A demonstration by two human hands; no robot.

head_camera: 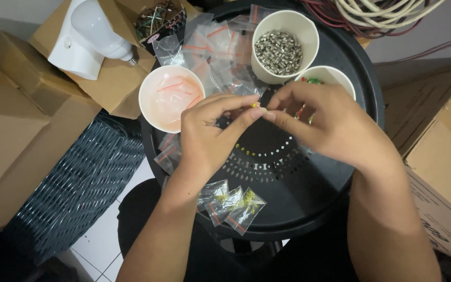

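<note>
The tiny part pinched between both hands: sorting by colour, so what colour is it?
Yellow tiny part, head view.

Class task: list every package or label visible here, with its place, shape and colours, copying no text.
Three small clear bags: stool's near edge, yellow parts inside, red seals.
Empty clear bags: far side, heaped, red-striped.
Cardboard box: right, brown, red ring mark.
Cardboard boxes: left, plain brown.

A white light bulb (97,23) rests in its white holder on a cardboard box (111,83) at upper left. More brown boxes (11,120) stand beside a dark wicker basket (82,183). Red and cream cables (377,15) coil at the top right, and another carton (442,172) sits at right over white floor tiles (100,245).
</note>
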